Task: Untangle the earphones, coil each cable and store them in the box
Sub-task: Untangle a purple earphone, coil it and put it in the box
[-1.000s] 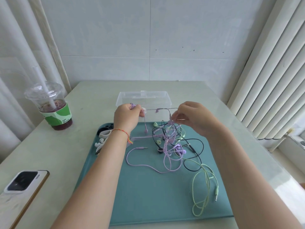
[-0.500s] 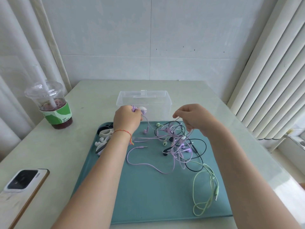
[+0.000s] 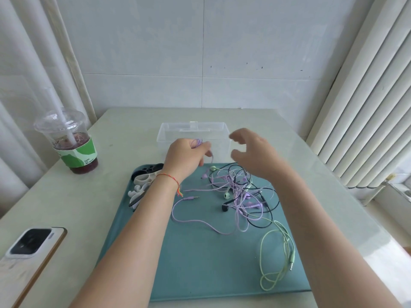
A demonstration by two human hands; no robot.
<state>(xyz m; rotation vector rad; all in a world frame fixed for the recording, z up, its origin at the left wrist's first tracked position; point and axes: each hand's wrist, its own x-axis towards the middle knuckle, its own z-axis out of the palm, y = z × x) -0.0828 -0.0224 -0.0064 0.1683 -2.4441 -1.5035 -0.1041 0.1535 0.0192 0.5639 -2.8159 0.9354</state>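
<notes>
The left hand (image 3: 185, 157) pinched a small coil of thin lilac earphone cable (image 3: 196, 143) before the clear plastic box (image 3: 193, 130), while the right hand (image 3: 253, 152) hovered empty, fingers loosely spread, above the tangled earphones (image 3: 239, 192) on the teal mat (image 3: 200, 263).

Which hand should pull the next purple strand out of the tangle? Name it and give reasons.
Right. The right hand hovers empty with loosely curled fingers just above the tangle. The left hand already grips a gathered bunch of purple cable, so it should probably just hold that end.
</notes>
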